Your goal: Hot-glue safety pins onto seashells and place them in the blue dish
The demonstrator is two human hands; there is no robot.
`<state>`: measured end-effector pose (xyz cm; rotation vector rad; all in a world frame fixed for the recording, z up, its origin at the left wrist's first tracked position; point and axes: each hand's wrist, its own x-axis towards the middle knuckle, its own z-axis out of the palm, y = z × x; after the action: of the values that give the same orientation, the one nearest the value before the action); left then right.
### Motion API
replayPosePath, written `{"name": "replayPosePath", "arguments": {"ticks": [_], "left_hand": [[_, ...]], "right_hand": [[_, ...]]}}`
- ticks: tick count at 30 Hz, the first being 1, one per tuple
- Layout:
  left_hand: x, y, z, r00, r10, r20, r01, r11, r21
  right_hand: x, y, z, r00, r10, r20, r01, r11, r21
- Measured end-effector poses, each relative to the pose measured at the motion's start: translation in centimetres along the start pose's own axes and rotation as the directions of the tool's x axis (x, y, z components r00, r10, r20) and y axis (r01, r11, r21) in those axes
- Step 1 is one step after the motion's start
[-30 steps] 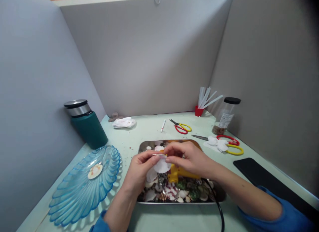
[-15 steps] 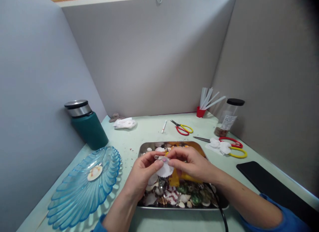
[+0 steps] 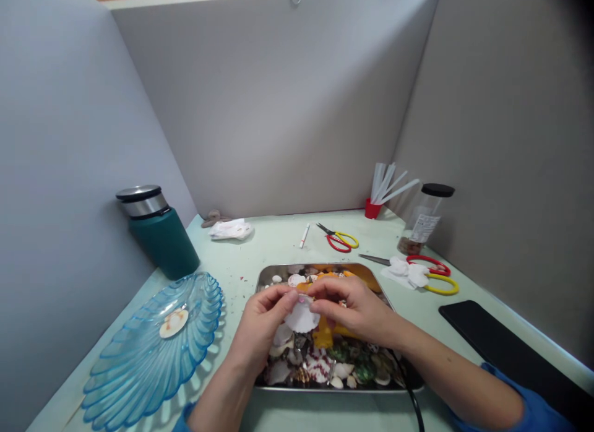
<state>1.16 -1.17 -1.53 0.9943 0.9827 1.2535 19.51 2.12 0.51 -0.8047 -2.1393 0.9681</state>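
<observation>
While grey panels [image 3: 278,110] wall in the pale green table [image 3: 273,241] on three sides, the left hand [image 3: 265,317] and right hand [image 3: 357,305] meet above a metal tray [image 3: 338,390] of mixed shells [image 3: 318,364], each with thumb and fingers narrowed on one edge of a white shell [image 3: 302,319]. Its scalloped rim points down toward the tray's near side, its narrow end away (a pink spot [image 3: 302,300] shows there), though which axis is longer cannot be told.
</observation>
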Motion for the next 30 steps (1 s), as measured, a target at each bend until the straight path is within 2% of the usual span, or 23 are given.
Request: {"name": "replayPosePath", "arguments": {"ticks": [3, 8, 14, 19, 26, 28, 30], "left_hand": [[0.0, -0.1, -0.1, 1.0, -0.015, 0.0, 0.015, 1.0, 0.0], [-0.2, -0.1, -0.3, 0.999, -0.012, 0.051, 0.013, 1.0, -0.013], [-0.2, -0.2, -0.5, 0.997, 0.009, 0.079, -0.009, 1.0, 0.003], [-0.1, -0.1, -0.2, 1.0, -0.019, 0.019, 0.018, 0.999, 0.035], [-0.1, 0.1, 0.1, 0.998, -0.023, 0.062, 0.025, 0.999, -0.029], [-0.1, 0.0, 0.1, 0.998, -0.025, 0.054, 0.028, 0.998, -0.048], [-0.1, 0.0, 0.0, 0.999, -0.034, 0.032, 0.036, 0.998, -0.06]], "right_hand": [[-0.1, 0.2, 0.1, 0.999, 0.039, 0.001, -0.039, 0.992, 0.117], [-0.4, -0.2, 0.0, 0.986, 0.098, 0.135, -0.137, 0.94, 0.313], [-0.6, -0.7, 0.0, 0.986, 0.117, 0.118, -0.145, 0.951, 0.272], [-0.4, 0.3, 0.4, 0.978, 0.18, 0.105, -0.207, 0.894, 0.397], [-0.1, 0.8, 0.5, 0.976, 0.194, 0.097, -0.217, 0.875, 0.434], [-0.1, 0.7, 0.6, 0.982, 0.175, 0.069, -0.188, 0.891, 0.414], [-0.2, 0.5, 0.6, 0.994, 0.107, -0.019, -0.096, 0.948, 0.303]]}}
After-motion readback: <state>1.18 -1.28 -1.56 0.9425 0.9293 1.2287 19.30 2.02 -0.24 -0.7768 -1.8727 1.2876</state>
